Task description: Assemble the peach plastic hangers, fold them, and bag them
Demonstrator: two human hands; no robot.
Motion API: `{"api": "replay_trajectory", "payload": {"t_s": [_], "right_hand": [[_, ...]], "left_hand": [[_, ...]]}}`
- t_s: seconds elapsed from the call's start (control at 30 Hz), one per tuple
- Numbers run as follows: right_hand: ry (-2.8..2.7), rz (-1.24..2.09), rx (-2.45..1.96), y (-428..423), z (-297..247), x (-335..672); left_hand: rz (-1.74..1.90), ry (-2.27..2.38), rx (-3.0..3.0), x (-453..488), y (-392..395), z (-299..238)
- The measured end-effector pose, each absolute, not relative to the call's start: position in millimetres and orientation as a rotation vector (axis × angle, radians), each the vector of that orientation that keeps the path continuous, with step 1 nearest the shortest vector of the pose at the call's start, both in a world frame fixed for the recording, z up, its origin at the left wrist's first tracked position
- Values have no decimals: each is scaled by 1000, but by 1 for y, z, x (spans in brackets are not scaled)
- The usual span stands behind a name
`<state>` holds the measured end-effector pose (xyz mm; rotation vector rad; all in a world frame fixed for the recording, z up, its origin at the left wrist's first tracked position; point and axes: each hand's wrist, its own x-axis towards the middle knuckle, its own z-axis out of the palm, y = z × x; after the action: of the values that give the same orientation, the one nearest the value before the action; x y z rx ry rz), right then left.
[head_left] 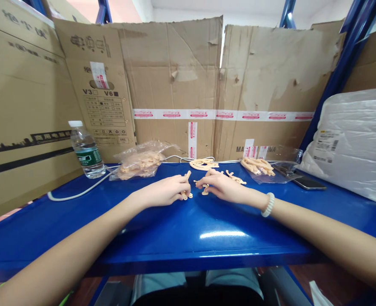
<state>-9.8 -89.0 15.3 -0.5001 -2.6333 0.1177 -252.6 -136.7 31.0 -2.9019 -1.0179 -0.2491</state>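
My left hand [169,190] is closed on a small beige piece [188,174], whose end sticks up past the fingers; more beige bits show under the fingertips. Facing it, my right hand [223,186] is curled with its fingers closed around another small beige piece [205,191]; the fingers partly cover it, so its full shape cannot be made out. A few loose beige pieces [235,177] lie just behind the right hand. Farther back is a coil of beige strips [203,164] on the blue table [162,242].
At left stand a water bottle [87,153] and a plastic bag of beige pieces [140,163]. To the right are a second bag of beige strips [258,166], a phone [307,182] and a white wrapped package [350,144]. Cardboard [175,93] walls the back; a white cable [76,197] crosses the tabletop.
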Motion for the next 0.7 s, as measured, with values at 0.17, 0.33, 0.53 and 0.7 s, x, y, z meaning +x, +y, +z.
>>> {"api": "replay_trajectory", "payload": {"t_s": [0.17,0.33,0.53,0.7], "right_hand": [[-2659,176,-560,-88,10,-7],[-2658,201,-549,-91,10,-8],[-2510,231,-618,-85,32,12],[-2603,148,-830,-64,56,62]], "left_hand": [[-211,-1094,-2845,-256,-135,32],[-305,-1133,-2860,-256,-133,30],[-432,-1349,-2695,-244,-136,20],[-466,-1349,-2699,-240,-132,11]]}}
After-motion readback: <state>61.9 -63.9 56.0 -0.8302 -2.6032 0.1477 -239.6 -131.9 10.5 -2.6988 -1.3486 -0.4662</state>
